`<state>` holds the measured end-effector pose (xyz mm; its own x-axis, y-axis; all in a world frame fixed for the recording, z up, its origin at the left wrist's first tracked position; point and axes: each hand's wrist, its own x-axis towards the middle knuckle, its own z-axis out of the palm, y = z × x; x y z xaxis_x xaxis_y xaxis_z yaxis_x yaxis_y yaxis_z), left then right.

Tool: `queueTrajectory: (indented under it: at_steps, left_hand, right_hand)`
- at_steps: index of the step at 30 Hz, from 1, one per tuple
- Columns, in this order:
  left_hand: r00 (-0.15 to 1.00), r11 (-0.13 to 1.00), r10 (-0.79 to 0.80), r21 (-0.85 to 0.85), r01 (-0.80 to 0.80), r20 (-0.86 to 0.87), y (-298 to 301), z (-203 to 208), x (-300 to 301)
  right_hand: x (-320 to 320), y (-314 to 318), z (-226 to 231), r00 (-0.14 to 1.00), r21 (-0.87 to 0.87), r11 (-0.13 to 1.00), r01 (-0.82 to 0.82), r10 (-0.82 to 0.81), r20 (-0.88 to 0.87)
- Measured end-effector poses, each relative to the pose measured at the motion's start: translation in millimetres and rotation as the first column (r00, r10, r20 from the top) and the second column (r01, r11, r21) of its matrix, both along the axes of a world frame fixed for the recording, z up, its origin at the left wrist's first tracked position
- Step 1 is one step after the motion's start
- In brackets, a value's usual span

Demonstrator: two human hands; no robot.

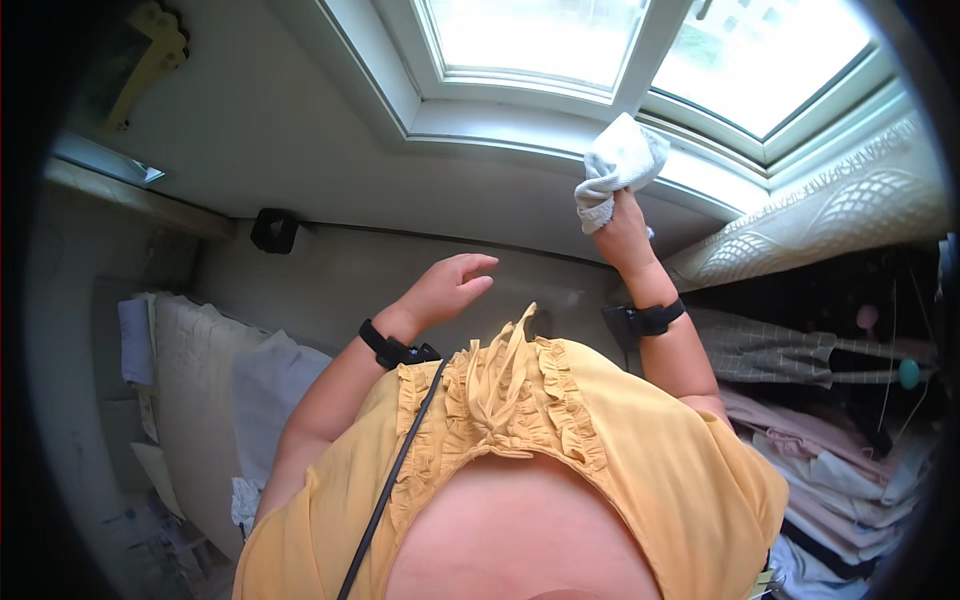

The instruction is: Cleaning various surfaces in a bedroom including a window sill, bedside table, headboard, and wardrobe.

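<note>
A white cloth (625, 160) is bunched in my right hand (622, 232), which is closed around it. The cloth overlaps the white window sill (490, 127) in the picture; whether it touches the frame I cannot tell. My right arm reaches up and to the right toward the window (755, 60). In front of my chest hangs my left hand (447, 287), holding nothing, its fingers stretched out and the thumb apart. Both wrists wear black bands.
A patterned curtain (830, 215) hangs beside the window on the right. Below it are piled folded clothes (820, 470). Left of me stands a beige-covered piece (195, 390) with pale cloth (275, 385) over it. A small black object (274, 231) sits by the wall.
</note>
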<state>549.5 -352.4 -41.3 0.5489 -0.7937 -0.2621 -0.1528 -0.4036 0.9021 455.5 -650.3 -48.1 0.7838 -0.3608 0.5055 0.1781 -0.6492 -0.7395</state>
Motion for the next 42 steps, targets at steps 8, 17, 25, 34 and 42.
queueTrajectory:
  at_steps: [8,17,25,34,42]
  left_hand:
    - [0.994,0.998,0.008,0.064,-0.015,0.108,-23.6,2.6,49.5]
    - [0.919,0.993,0.116,-0.055,-0.103,0.377,-19.8,-16.4,123.1]
    - [0.951,0.988,0.151,-0.022,-0.151,0.268,35.8,-40.8,125.6]
    - [0.816,0.811,0.578,-0.097,-0.577,-0.017,191.5,-40.7,119.9]
    - [0.394,0.252,0.537,-0.304,-0.919,-0.746,282.1,-54.7,197.4]
  right_hand:
    - [151.3,-49.4,-64.1,0.922,-0.701,0.679,-0.216,-0.095,-0.376]
    - [304.6,60.9,-39.5,0.783,-0.560,0.628,-0.541,0.132,-0.608]
    - [321.2,79.3,-80.9,0.846,-0.615,0.696,-0.371,-0.019,-0.532]
    - [258.3,171.0,-42.2,0.648,0.493,0.658,-0.569,0.728,-0.224]
    - [381.1,367.4,-46.8,0.172,0.776,0.294,-0.558,0.956,-0.239]
